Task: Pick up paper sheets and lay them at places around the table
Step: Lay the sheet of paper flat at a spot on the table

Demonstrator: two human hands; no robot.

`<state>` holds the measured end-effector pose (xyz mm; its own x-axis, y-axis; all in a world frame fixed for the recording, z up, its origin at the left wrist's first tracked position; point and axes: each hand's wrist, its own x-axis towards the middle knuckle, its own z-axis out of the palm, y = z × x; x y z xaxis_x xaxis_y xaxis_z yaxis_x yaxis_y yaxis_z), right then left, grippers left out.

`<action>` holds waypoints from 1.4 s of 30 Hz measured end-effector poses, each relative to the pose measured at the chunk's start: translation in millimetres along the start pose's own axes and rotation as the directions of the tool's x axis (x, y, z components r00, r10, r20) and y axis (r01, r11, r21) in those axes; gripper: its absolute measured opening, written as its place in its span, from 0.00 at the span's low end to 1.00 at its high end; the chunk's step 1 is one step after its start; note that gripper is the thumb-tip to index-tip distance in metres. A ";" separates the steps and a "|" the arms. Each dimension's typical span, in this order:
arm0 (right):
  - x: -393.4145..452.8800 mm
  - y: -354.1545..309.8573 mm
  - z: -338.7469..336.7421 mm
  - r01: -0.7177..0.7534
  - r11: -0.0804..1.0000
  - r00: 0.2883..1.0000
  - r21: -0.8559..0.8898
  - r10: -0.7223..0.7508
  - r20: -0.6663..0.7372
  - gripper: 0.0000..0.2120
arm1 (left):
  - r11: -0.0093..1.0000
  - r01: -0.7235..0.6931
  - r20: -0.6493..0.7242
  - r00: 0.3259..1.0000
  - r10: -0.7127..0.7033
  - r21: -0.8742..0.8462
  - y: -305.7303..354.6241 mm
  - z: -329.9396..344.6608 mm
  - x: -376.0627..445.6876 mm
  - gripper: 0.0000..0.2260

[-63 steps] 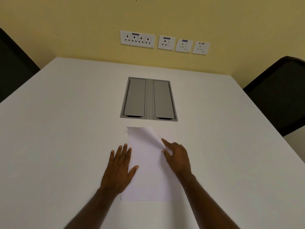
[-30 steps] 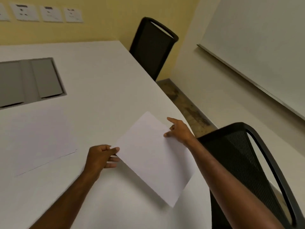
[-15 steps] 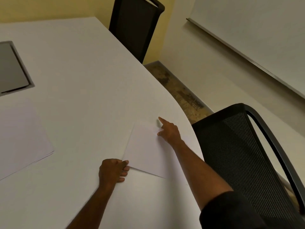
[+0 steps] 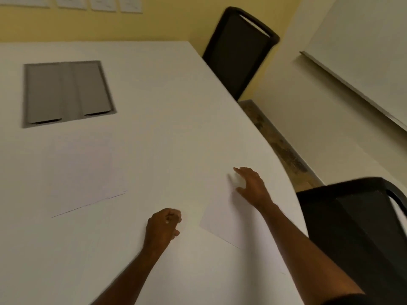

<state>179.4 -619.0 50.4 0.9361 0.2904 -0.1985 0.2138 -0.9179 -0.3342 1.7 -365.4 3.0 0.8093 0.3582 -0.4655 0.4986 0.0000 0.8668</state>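
Note:
A single white sheet [image 4: 222, 219] lies flat on the white table [image 4: 167, 119] near its right edge. My right hand [image 4: 251, 186] hovers over the sheet's far corner with fingers spread, holding nothing; whether the fingertips touch the paper I cannot tell. My left hand [image 4: 164, 226] is curled into a loose fist just left of the sheet, off the paper and empty. A stack of white sheets [image 4: 81, 172] rests at the left, in front of the grey hatch.
A grey cable hatch [image 4: 66, 93] is set into the table's middle. One black chair [image 4: 240, 51] stands at the far right side, another black mesh chair [image 4: 356, 230] close by the laid sheet. Wall sockets [image 4: 97, 3] and a whiteboard [image 4: 363, 51] are behind.
The sheet has gone from held above the table to lying flat by the right edge. My left hand let go and pulled back left; my right hand's fingers spread. The view swung left.

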 end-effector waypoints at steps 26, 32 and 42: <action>197.5 -408.6 159.9 0.418 0.908 0.907 -0.014 -0.417 0.056 0.27 | 0.427 0.064 -0.245 0.890 0.384 0.902 -47.4 -315.0 163.1 0.43; 231.0 -403.1 183.0 0.393 0.909 0.916 -0.142 -0.371 0.155 0.33 | 0.413 0.066 -0.256 0.868 0.425 0.908 -60.2 -315.1 173.8 0.38; 192.2 -405.9 188.2 0.518 0.838 0.852 0.172 -0.523 -0.017 0.20 | 0.513 0.012 -0.304 0.818 0.489 0.858 -67.2 -314.8 179.8 0.40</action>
<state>220.0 -139.7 -25.5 0.6903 0.7233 0.0213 0.6161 -0.5720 -0.5415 15.9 -7.1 -82.7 0.8109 0.5770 0.0975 0.5324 -0.7967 0.2861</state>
